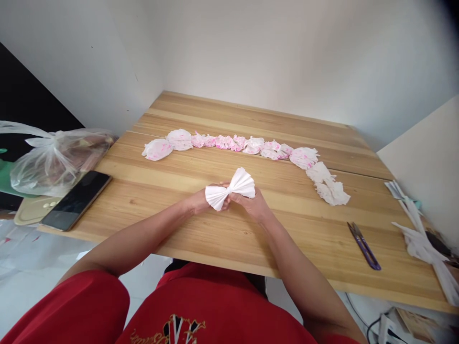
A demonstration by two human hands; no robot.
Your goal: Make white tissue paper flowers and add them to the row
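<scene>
Both hands meet over the middle of the wooden table. Between them is a white pleated paper bow, pinched at its centre so that it fans out left and right. My left hand grips it from the left with closed fingers. My right hand holds it from the right, fingers curled round the middle. Behind the bow, a curved row of several finished white and pink paper flowers lies across the table.
A dark phone lies at the table's left edge beside a knotted clear plastic bag. Small purple snips lie at the right. White paper strips are piled at the far right edge. Walls close off the back.
</scene>
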